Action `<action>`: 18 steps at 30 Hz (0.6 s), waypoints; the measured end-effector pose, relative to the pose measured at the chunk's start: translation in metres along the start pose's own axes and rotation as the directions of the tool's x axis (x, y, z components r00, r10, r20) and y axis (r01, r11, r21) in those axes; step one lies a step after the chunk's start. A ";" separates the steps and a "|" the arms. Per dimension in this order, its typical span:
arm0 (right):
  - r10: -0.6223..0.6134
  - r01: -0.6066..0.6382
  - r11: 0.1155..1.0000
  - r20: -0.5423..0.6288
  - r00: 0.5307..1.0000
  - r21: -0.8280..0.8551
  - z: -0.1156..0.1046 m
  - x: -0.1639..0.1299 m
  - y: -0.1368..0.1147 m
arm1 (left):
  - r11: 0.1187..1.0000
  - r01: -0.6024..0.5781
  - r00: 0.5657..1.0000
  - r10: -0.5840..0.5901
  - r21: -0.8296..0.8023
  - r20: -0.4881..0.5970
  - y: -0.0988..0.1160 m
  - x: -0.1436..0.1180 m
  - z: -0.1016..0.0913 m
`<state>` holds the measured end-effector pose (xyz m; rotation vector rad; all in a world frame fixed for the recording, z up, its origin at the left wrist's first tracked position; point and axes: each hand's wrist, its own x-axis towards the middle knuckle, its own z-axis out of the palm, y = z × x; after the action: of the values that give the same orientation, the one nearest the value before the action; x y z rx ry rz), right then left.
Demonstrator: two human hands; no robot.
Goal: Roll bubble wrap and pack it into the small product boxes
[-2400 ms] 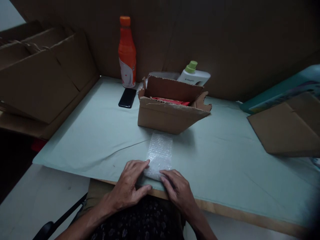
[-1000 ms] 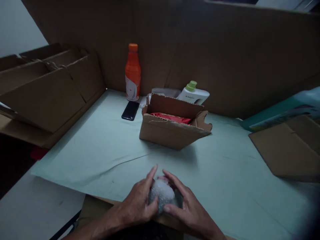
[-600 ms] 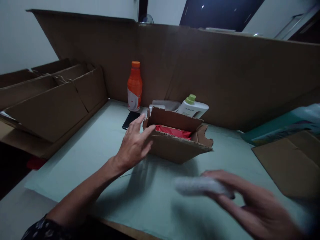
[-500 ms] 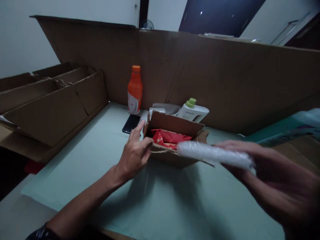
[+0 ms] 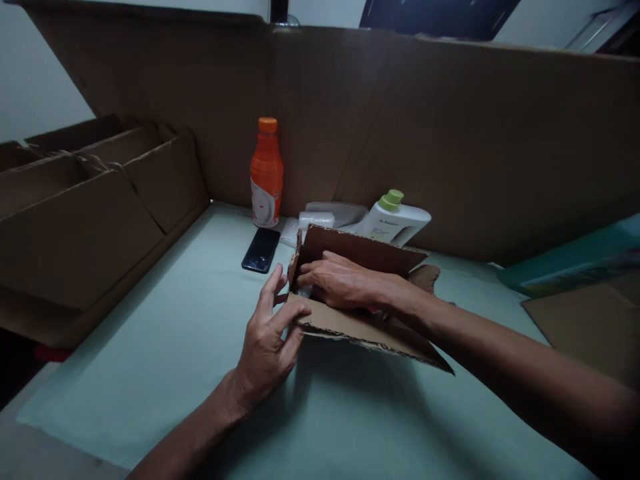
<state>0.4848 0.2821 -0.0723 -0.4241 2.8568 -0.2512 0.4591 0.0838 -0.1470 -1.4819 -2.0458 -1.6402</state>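
From the head camera, an open cardboard box (image 5: 360, 323) sits near the middle of a pale green table covering (image 5: 165, 333), its torn front flap tipped outward toward the person and its back flap standing up. The left hand (image 5: 267, 337) rests against the box's left front corner, fingers spread and thumb laid on the front edge, steadying it rather than closing round it. The right hand (image 5: 340, 280) reaches over the front flap and lies down inside the box, fingers curled over a small bubble-wrapped bundle (image 5: 303, 291) at the left inner wall; how firmly it grips cannot be told. Just behind the box lie a black phone (image 5: 261, 249), an orange bottle (image 5: 267, 175), a white bottle with a green cap (image 5: 395, 223) and some rolled wrap (image 5: 316, 219), all close to the tall cardboard backing (image 5: 450, 147). Folded cardboard (image 5: 85, 220) hems in the left edge, and a flat sheet (image 5: 590, 320) lies at the right. Bare covering stretches in front of the box and to its left.
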 end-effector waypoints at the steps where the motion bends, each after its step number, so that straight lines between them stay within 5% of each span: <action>1: 0.007 -0.007 1.000 -0.025 1.000 -0.012 -0.004 -0.007 -0.001 | 1.000 0.001 1.000 -0.001 -0.006 -0.002 -0.001 0.000 0.000; 4: 0.048 -0.071 0.995 -0.273 0.961 -0.076 -0.015 -0.055 -0.014 | 0.999 0.042 0.999 -0.043 -0.034 -0.028 -0.004 -0.007 -0.004; 6: 0.141 -0.201 0.978 -0.546 0.826 -0.051 -0.011 -0.106 -0.029 | 0.990 0.119 0.991 -0.122 -0.077 -0.045 -0.009 -0.018 -0.009; 8: 0.351 -0.410 0.904 -0.765 0.540 0.125 0.009 -0.159 -0.047 | 0.962 0.243 0.968 -0.248 -0.124 -0.025 -0.018 -0.031 -0.016; 10: 0.603 -0.577 0.712 -0.769 0.211 0.400 0.045 -0.196 -0.061 | 0.913 0.375 0.926 -0.376 -0.161 0.023 -0.029 -0.042 -0.020; 11: 0.693 -0.564 0.641 -0.708 0.135 0.521 0.065 -0.203 -0.065 | 0.887 0.426 0.904 -0.424 -0.177 0.051 -0.035 -0.044 -0.020; 12: 0.763 -0.530 0.596 -0.631 0.140 0.603 0.086 -0.203 -0.066 | 0.865 0.462 0.886 -0.455 -0.194 0.082 -0.041 -0.043 -0.017; 15: 0.842 -0.356 0.538 -0.462 0.280 0.764 0.130 -0.168 -0.053 | 0.838 0.494 0.868 -0.457 -0.232 0.197 -0.052 -0.025 0.003; 18: 0.867 -0.218 0.472 -0.405 0.291 0.854 0.143 -0.130 -0.036 | 0.840 0.459 0.881 -0.388 -0.289 0.270 -0.049 -0.002 0.031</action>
<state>0.6526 0.2688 -0.1746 1.3311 3.0459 -1.6527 0.4380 0.1106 -0.1935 -1.4041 -2.4381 -2.1991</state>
